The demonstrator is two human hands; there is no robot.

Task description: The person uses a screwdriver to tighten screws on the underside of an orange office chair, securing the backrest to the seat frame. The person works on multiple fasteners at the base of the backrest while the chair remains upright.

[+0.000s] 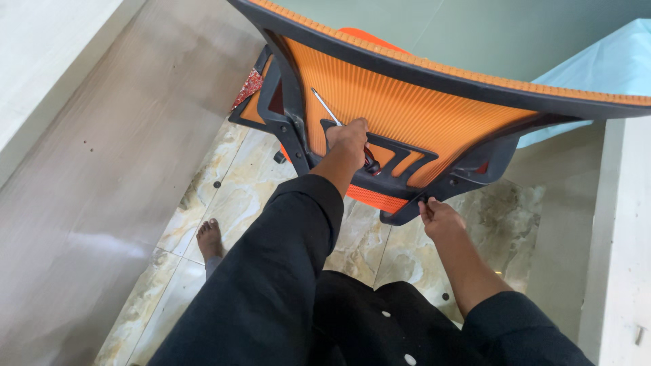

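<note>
Currently a screwdriver is gripped in the closed left hand against the black frame of the orange chair back; the frame's lower edge is pinched by the right hand, and the tool should be kept square to the frame

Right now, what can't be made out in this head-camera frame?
- Screwdriver handle: mostly covered by the left hand; the tip's contact point is unclear.
- Orange mesh chair back: its top is cut off by the upper frame edge.
- Right hand fingertips: curled against the black frame bracket, so the grip is unclear.
- Bare foot: partly hidden by the black sleeve.
</note>
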